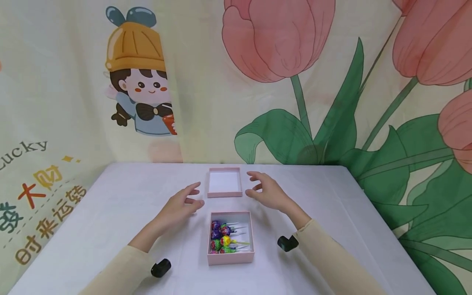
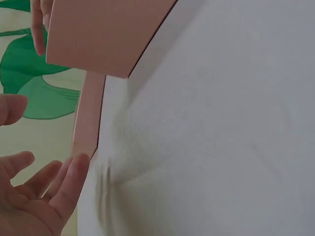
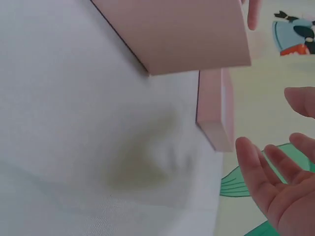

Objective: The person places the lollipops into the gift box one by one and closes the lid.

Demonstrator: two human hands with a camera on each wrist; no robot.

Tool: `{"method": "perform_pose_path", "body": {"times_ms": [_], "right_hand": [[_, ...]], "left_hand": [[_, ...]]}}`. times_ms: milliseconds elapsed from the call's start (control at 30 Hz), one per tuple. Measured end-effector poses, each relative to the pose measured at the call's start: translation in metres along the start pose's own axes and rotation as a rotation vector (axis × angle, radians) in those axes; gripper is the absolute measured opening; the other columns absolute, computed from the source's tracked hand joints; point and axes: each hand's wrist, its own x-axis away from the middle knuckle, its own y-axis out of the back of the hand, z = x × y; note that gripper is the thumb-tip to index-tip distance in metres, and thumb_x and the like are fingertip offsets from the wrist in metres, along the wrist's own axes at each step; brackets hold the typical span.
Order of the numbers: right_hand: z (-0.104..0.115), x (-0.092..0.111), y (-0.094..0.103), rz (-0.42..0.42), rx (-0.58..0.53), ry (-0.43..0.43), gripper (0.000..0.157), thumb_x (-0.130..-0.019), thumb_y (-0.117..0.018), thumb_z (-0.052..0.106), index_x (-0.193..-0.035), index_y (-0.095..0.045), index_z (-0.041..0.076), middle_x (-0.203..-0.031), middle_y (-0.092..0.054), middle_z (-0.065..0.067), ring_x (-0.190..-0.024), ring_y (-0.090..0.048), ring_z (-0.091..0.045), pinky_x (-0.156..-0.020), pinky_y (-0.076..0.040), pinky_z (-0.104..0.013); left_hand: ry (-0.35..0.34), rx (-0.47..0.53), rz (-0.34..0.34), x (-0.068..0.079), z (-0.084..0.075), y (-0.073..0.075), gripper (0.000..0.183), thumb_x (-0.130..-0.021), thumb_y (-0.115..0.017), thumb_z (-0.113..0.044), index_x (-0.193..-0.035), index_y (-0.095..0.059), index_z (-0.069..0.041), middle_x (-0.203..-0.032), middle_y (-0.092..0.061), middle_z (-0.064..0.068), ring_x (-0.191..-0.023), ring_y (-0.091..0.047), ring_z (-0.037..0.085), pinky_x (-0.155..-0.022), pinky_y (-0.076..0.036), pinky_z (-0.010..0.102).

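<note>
A pink box stands on the table with several wrapped lollipops inside, their sticks pointing right. Behind it lies a shallow pink lid, its white inside facing up. My left hand hovers to the lid's left, fingers apart and holding nothing. To the lid's right, my right hand is in the air with relaxed fingers, also holding nothing. Both wrist views show the box's outer wall, with the lid beyond it close to the fingertips of the left hand and right hand.
The table has a white cover with a few creases. A cloth backdrop with printed tulips and a cartoon figure hangs behind its far edge. Black wrist devices sit by both sleeves.
</note>
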Motion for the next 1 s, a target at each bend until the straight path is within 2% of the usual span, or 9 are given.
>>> {"method": "perform_pose_path", "body": {"times_ms": [200, 367, 500, 633, 867, 1000], "right_hand": [[-0.012, -0.023, -0.004, 0.051, -0.162, -0.117, 0.071, -0.102, -0.073, 0.025, -0.164, -0.040, 0.013, -0.152, -0.053, -0.022, -0.124, -0.064, -0.035, -0.089, -0.062, -0.039], [-0.026, -0.037, -0.011, 0.090, -0.240, -0.204, 0.070, -0.104, -0.069, 0.023, -0.166, -0.036, 0.015, -0.153, -0.052, -0.020, -0.120, -0.066, -0.033, -0.093, -0.061, -0.040], [-0.038, -0.045, -0.016, 0.112, -0.264, -0.259, 0.071, -0.105, -0.068, 0.024, -0.167, -0.035, 0.017, -0.153, -0.052, -0.018, -0.113, -0.069, -0.028, -0.098, -0.059, -0.042], [-0.043, -0.050, -0.020, 0.126, -0.275, -0.290, 0.071, -0.105, -0.068, 0.028, -0.167, -0.034, 0.019, -0.153, -0.053, -0.016, -0.107, -0.072, -0.024, -0.103, -0.056, -0.044], [-0.043, -0.057, -0.026, 0.151, -0.298, -0.275, 0.070, -0.106, -0.067, 0.025, -0.167, -0.034, 0.017, -0.151, -0.055, -0.016, -0.114, -0.069, -0.025, -0.105, -0.055, -0.043], [-0.044, -0.058, -0.032, 0.147, -0.300, -0.284, 0.068, -0.106, -0.066, 0.024, -0.167, -0.035, 0.018, -0.149, -0.056, -0.014, -0.114, -0.067, -0.024, -0.106, -0.054, -0.042]], "left_hand": [[0.059, -0.041, 0.023, -0.035, 0.007, 0.002, 0.076, -0.107, -0.064, -0.037, -0.169, -0.026, -0.015, -0.162, -0.045, 0.023, -0.132, -0.062, 0.039, -0.106, -0.053, 0.054], [0.109, -0.024, 0.058, -0.054, 0.011, 0.001, 0.077, -0.107, -0.061, -0.038, -0.170, -0.022, -0.016, -0.163, -0.043, 0.023, -0.121, -0.069, 0.035, -0.111, -0.048, 0.058], [0.139, -0.003, 0.070, -0.064, 0.009, 0.000, 0.077, -0.107, -0.061, -0.036, -0.171, -0.021, -0.018, -0.163, -0.043, 0.021, -0.118, -0.070, 0.032, -0.114, -0.044, 0.060], [0.124, 0.012, 0.087, -0.071, 0.007, -0.002, 0.077, -0.107, -0.061, -0.032, -0.171, -0.021, -0.016, -0.160, -0.045, 0.022, -0.117, -0.070, 0.031, -0.115, -0.044, 0.057], [0.105, 0.010, 0.103, -0.082, 0.006, -0.005, 0.078, -0.105, -0.062, -0.025, -0.171, -0.021, -0.014, -0.157, -0.047, 0.025, -0.121, -0.067, 0.032, -0.113, -0.046, 0.054], [0.107, 0.004, 0.114, -0.085, 0.009, -0.006, 0.081, -0.103, -0.064, -0.022, -0.171, -0.020, -0.014, -0.158, -0.046, 0.024, -0.129, -0.060, 0.036, -0.115, -0.043, 0.055]]}}
